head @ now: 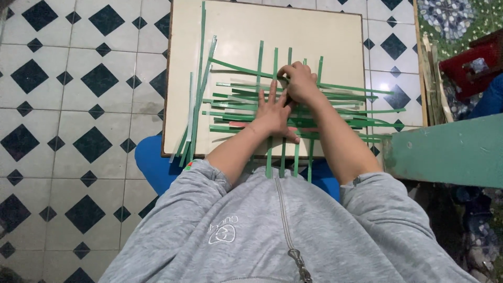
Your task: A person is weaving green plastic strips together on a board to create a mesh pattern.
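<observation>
Cream board (pixel 236 31), left hand (pixel 272 112) flat on green strips (pixel 236 112), right hand (pixel 299 81) pinching 1

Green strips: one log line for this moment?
left hand flat on green strips | right hand pinching one strip | board underneath

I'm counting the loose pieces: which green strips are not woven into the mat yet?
The long green strips lying lengthwise along the board's left side, apart from the woven mat under both hands.
</observation>
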